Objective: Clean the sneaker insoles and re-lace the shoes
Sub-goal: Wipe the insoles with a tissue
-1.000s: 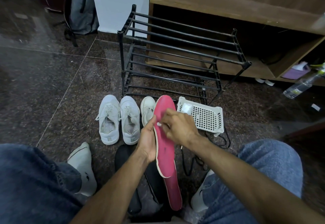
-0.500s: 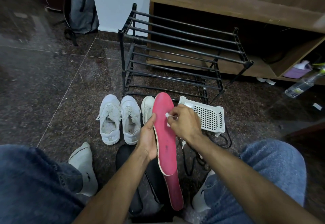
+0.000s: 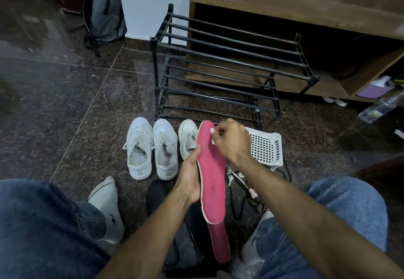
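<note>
Left hand (image 3: pixel 189 178) grips pink insole (image 3: pixel 212 169) | right hand (image 3: pixel 231 142) pinches white wipe (image 3: pixel 212 130) (toe end) | basket (image 3: pixel 265 147) contents unclear

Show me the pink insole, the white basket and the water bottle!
pink insole (image 3: pixel 211 176), head view, middle of its pink top face
white basket (image 3: pixel 265 149), head view, its holed wall
water bottle (image 3: pixel 381 108), head view, clear body

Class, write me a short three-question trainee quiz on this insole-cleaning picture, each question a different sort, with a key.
1. True or false: the left hand holds the upright pink foam insole by its edge.
2. The right hand pinches a small white wipe against the insole's: A toe end, B heel, C middle?
3. Fill in: right of the insole lies a white perforated plastic ____.

Key: 1 true; 2 A; 3 basket.
</note>
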Available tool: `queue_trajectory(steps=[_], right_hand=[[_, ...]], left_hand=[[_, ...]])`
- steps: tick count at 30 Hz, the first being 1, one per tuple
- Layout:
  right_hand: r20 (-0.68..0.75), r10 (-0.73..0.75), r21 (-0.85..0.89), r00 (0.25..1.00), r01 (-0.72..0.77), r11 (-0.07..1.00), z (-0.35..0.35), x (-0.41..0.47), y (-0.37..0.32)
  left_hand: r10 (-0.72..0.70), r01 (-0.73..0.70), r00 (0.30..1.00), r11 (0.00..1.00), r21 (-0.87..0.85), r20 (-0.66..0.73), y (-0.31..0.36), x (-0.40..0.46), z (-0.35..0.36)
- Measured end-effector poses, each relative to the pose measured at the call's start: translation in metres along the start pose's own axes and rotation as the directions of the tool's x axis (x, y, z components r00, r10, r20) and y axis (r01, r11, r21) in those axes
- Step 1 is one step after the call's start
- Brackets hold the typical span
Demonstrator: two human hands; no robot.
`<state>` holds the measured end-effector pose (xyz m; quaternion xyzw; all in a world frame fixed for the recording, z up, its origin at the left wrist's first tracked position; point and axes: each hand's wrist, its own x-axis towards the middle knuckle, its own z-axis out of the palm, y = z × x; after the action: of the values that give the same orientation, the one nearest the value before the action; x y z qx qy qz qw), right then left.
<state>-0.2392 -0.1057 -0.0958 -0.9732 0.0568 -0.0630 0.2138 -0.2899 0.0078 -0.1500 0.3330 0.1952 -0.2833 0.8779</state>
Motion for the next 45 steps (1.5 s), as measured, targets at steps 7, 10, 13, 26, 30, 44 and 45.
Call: queue_trajectory(steps=[7, 10, 13, 26, 30, 44, 45], right_hand=[[0.237, -0.325, 0.074, 0.915, 0.317, 0.946, -0.001, -0.040, 0.000], [0.173, -0.322, 0.029, 0.931, 0.322, 0.946, 0.001, -0.031, 0.007], [-0.010, -0.130, 0.023, 0.991, 0.130, 0.991, 0.001, -0.005, 0.009], [-0.059, -0.101, 0.069, 0.993, 0.105, 0.992, -0.008, 0.016, 0.013], [0.116, -0.283, 0.114, 0.952, 0.270, 0.956, -0.020, 0.021, 0.010], [0.284, -0.594, -0.076, 0.753, 0.635, 0.769, -0.036, 0.007, 0.014], [0.254, -0.569, -0.112, 0.782, 0.608, 0.786, -0.038, 0.012, 0.016]], left_hand=[[-0.006, 0.007, 1.000, 0.999, -0.036, 0.020, 0.006, 0.003, -0.006], [0.006, -0.005, 0.999, 1.000, -0.012, 0.040, 0.003, 0.003, -0.001], [-0.006, 0.006, 0.998, 1.000, -0.003, 0.067, 0.003, 0.000, 0.002], [-0.044, 0.026, 0.989, 0.991, 0.128, 0.138, 0.000, 0.001, -0.001], [-0.036, 0.014, 0.984, 0.992, 0.123, 0.174, 0.002, 0.002, -0.001], [-0.054, 0.028, 0.977, 0.991, 0.128, 0.206, -0.001, 0.007, -0.003], [-0.060, 0.033, 0.976, 0.990, 0.134, 0.207, 0.000, 0.007, -0.003]])
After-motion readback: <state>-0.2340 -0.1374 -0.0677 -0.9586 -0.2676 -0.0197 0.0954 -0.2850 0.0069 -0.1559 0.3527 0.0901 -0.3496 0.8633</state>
